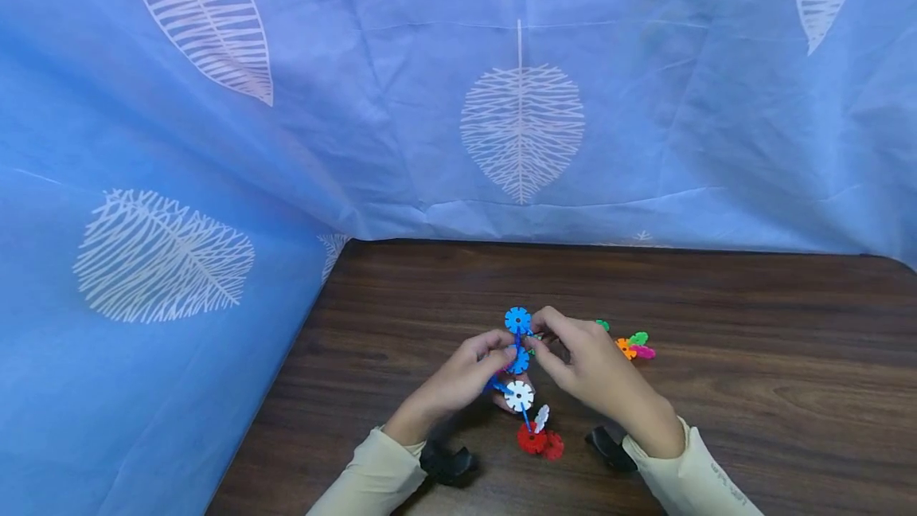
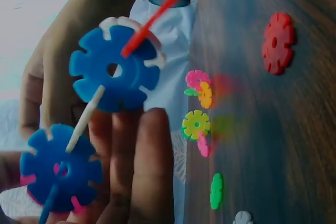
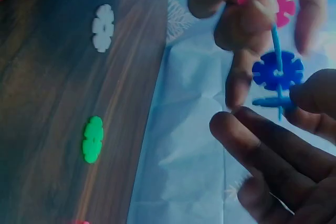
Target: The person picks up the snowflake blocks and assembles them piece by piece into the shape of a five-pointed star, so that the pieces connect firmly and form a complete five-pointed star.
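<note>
My left hand (image 1: 469, 373) grips a linked chain of notched plastic discs, its fingers around the middle. The chain includes blue discs (image 2: 113, 69), a white disc (image 1: 519, 396) and, at its lower end, a red disc (image 1: 532, 438). A pink disc (image 3: 285, 10) shows behind the left fingers in the right wrist view. At the chain's top end, my right hand (image 1: 595, 361) pinches a blue disc (image 3: 270, 102) seen edge-on, beside another blue disc (image 3: 278, 71). Part of the chain is hidden by the left fingers.
Loose pieces lie on the dark wooden table (image 1: 774, 388): a green disc (image 3: 93, 140), a white disc (image 3: 103, 28) and a red disc (image 2: 278, 43). A joined orange, green and pink cluster (image 1: 626, 349) lies beyond the right hand. Blue cloth (image 1: 401, 142) hangs behind and left.
</note>
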Available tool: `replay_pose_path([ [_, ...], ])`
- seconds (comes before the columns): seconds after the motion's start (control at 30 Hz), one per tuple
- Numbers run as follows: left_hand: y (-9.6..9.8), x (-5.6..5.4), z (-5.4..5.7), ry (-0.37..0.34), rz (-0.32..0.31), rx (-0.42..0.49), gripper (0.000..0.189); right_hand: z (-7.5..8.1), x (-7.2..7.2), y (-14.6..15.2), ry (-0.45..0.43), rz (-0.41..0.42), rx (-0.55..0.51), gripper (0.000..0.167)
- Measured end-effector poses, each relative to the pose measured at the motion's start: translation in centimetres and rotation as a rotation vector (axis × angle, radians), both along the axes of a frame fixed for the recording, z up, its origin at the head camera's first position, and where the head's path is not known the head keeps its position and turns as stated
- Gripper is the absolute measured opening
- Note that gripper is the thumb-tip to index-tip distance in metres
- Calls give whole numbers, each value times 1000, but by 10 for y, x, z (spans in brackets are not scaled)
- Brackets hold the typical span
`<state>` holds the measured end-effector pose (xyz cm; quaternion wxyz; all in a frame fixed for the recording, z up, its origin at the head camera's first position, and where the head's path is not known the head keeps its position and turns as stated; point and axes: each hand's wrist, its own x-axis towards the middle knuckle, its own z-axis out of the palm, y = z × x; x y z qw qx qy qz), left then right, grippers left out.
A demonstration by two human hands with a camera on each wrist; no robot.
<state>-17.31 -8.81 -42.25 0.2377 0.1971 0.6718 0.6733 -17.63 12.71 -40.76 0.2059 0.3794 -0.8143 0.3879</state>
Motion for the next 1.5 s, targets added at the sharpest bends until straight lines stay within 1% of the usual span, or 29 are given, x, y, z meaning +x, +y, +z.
replay_pose_path([
  [0.03,0,0,0,-2,-13,8,38,0,0,-1,42,-18,21,25],
  [0.1,-1,0,-1,-10,-21,22,43,0,1,-3,92,-39,42,24],
  [0.17,-2,0,-1,-37,-23,40,45,0,1,-4,98,-28,33,25],
  [0.27,-3,0,0,-42,14,39,40,1,-2,-2,34,42,-8,26],
  [0.33,-3,0,1,-52,19,46,38,2,-6,0,-49,89,-27,24],
  [0.4,-3,0,2,-59,29,45,39,3,-12,3,-137,78,6,18],
  [0.43,-3,0,3,-62,34,43,39,4,-16,4,-185,52,52,17],
  [0.47,-3,0,3,-62,45,37,40,4,-20,5,-231,16,121,15],
  [0.53,-3,0,3,-53,68,23,41,3,-28,5,-301,-80,314,18],
  [0.6,-3,0,3,-43,81,14,43,-1,-36,3,-365,-140,517,33],
  [0.63,-3,0,3,-40,83,16,44,-3,-40,1,-392,-155,598,41],
  [0.67,-2,0,3,-38,79,19,45,-6,-43,0,-415,-163,654,49],
  [0.7,-2,0,3,-35,74,22,45,-9,-46,0,-436,-170,684,54],
  [0.77,-2,0,2,-23,65,21,47,-15,-51,-1,-480,-173,694,56],
  [0.83,-2,0,3,-4,61,22,45,-19,-54,-1,-521,-171,674,42],
  [0.9,-3,1,3,9,52,25,43,-21,-54,0,-553,-165,645,26],
  [0.93,-3,1,3,12,49,28,43,-21,-53,1,-568,-156,620,22],
  [1.0,-4,1,3,3,44,41,42,-19,-49,3,-585,-132,541,27],
  [1.07,-4,1,2,-18,45,47,43,-18,-39,7,-583,-96,410,26],
  [1.17,-3,1,1,-40,87,42,43,-10,-23,11,-594,-13,179,18],
  [1.23,-2,0,1,-47,121,28,43,-5,-13,12,-617,43,63,12],
  [1.33,-2,-2,1,-46,157,13,44,1,-6,10,-669,113,-37,8],
  [1.4,-2,-3,0,-45,161,19,47,4,-5,8,-690,142,-71,9],
  [1.5,-2,-4,-2,-45,162,37,51,6,-3,4,-707,164,-106,9],
])
